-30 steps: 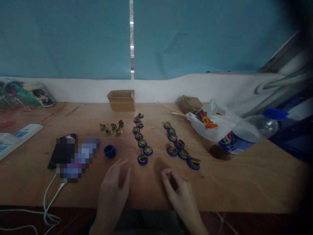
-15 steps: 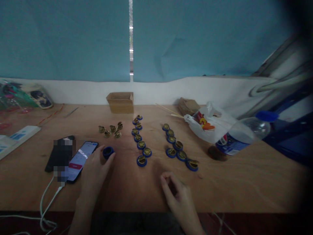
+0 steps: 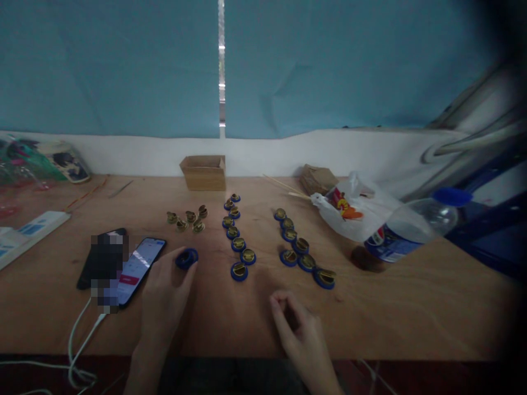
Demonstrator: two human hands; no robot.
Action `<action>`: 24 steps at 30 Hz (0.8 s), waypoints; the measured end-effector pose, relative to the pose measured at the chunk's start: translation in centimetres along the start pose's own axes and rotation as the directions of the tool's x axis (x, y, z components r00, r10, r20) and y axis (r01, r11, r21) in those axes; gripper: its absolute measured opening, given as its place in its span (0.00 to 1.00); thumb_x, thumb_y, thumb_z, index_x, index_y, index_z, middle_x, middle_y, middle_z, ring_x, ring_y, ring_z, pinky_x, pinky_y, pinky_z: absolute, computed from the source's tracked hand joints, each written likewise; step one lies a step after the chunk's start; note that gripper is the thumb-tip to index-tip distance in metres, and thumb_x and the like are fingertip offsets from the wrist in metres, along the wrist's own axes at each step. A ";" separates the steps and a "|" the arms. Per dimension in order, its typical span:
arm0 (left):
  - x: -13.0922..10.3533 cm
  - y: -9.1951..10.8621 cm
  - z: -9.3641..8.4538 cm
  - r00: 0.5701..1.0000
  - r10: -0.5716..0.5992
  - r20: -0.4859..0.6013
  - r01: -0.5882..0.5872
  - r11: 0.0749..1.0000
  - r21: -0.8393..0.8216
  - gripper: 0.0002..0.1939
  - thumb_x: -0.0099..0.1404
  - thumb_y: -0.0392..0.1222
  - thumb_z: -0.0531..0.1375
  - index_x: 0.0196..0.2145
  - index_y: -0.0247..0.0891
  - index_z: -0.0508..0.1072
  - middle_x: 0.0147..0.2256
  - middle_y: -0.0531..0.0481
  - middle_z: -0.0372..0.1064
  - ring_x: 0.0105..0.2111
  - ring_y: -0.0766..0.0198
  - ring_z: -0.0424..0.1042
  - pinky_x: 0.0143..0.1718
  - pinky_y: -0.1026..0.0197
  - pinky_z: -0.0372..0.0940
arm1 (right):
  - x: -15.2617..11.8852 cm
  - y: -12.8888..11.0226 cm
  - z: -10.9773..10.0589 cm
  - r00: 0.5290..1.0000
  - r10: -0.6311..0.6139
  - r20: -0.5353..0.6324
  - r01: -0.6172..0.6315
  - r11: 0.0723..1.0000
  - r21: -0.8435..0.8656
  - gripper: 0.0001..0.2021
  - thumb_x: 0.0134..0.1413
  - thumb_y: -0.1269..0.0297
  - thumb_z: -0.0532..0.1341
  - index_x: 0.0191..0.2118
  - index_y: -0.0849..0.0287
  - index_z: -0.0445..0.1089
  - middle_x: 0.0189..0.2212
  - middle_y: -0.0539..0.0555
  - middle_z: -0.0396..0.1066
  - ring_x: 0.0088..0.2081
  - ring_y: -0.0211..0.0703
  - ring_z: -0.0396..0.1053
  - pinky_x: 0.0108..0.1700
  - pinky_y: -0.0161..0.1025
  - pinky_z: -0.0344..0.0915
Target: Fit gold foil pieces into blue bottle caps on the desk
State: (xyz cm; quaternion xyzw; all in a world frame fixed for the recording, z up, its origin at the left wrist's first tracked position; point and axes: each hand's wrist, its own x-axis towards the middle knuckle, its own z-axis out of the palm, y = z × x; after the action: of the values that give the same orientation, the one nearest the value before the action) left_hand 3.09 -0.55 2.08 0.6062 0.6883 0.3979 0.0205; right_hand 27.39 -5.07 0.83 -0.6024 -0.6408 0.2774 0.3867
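My left hand [image 3: 169, 285] has its thumb and fingers around a dark blue ring-shaped piece [image 3: 186, 258] at the left of the table. My right hand [image 3: 297, 323] rests near the front edge, thumb and forefinger tips together; what they may pinch is too small to see. Between and beyond the hands, several blue pieces with brass-coloured inserts form two slanting rows, a middle one [image 3: 238, 244] and a right one [image 3: 302, 245]. Several loose brass-coloured pieces [image 3: 190, 217] lie behind my left hand.
Two phones, one dark [image 3: 102, 258] and one with its screen lit [image 3: 142, 266], lie left with white cables. A cardboard box [image 3: 205, 173] stands at the back. On the right are a plastic bag [image 3: 349, 214] and a bottle [image 3: 401, 236]. A power strip [image 3: 31, 236] is far left.
My left hand has shifted slightly right with the blue piece, which now looks tilted differently. My right hand has kept its place and pose.
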 end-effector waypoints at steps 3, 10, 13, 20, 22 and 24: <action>-1.8 1.0 0.5 0.995 0.096 0.002 -0.095 0.991 -0.093 0.18 0.60 0.46 0.62 0.47 0.40 0.69 0.44 0.44 0.71 0.45 0.51 0.72 0.49 0.49 0.67 | -0.1 -0.2 0.5 1.000 0.007 0.018 -0.008 1.000 0.023 0.11 0.63 0.59 0.53 0.32 0.56 0.66 0.22 0.49 0.66 0.26 0.40 0.69 0.25 0.32 0.60; -7.3 2.1 2.6 0.960 0.155 0.234 -0.094 0.963 -0.252 0.21 0.66 0.35 0.53 0.56 0.44 0.66 0.46 0.43 0.66 0.46 0.55 0.72 0.46 0.54 0.71 | 0.3 -0.6 0.9 0.997 0.004 0.077 -0.010 0.998 0.069 0.11 0.64 0.60 0.52 0.33 0.57 0.66 0.24 0.49 0.67 0.27 0.40 0.69 0.29 0.32 0.62; -8.2 1.8 2.7 0.951 0.157 0.267 -0.087 0.963 -0.257 0.21 0.65 0.34 0.53 0.55 0.44 0.68 0.46 0.42 0.66 0.46 0.55 0.73 0.46 0.53 0.71 | 0.3 -0.6 0.9 0.994 -0.005 0.106 -0.003 0.997 0.076 0.10 0.64 0.61 0.52 0.34 0.57 0.66 0.25 0.48 0.67 0.28 0.40 0.70 0.31 0.32 0.62; -6.7 0.5 1.8 0.938 0.116 0.326 -0.015 0.955 -0.296 0.12 0.62 0.41 0.60 0.45 0.44 0.71 0.41 0.46 0.71 0.39 0.55 0.76 0.39 0.57 0.74 | 0.0 -0.4 1.0 0.996 -0.010 0.087 0.003 0.997 0.077 0.10 0.64 0.61 0.52 0.33 0.57 0.66 0.24 0.49 0.67 0.28 0.40 0.69 0.31 0.33 0.63; -5.5 0.0 1.3 0.947 0.126 0.296 -0.048 0.965 -0.259 0.13 0.62 0.43 0.61 0.45 0.44 0.71 0.40 0.48 0.72 0.39 0.56 0.76 0.39 0.57 0.73 | 0.0 -0.4 1.1 0.997 -0.009 0.082 0.003 0.997 0.073 0.11 0.64 0.61 0.52 0.32 0.57 0.66 0.24 0.49 0.67 0.28 0.40 0.69 0.31 0.33 0.62; -3.6 -0.5 0.6 0.961 0.139 0.239 -0.093 0.977 -0.194 0.17 0.62 0.45 0.61 0.48 0.43 0.70 0.41 0.48 0.72 0.38 0.56 0.76 0.40 0.57 0.72 | 0.0 -0.3 1.0 0.996 -0.010 0.086 0.004 0.998 0.068 0.11 0.64 0.61 0.52 0.32 0.57 0.66 0.24 0.48 0.66 0.27 0.39 0.68 0.30 0.33 0.61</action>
State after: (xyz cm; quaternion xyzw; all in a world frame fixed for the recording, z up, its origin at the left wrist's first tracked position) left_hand 3.94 -3.30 -0.27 0.6867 0.6043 0.3793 0.1388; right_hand 26.36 -4.94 0.51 -0.5742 -0.6491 0.3234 0.3799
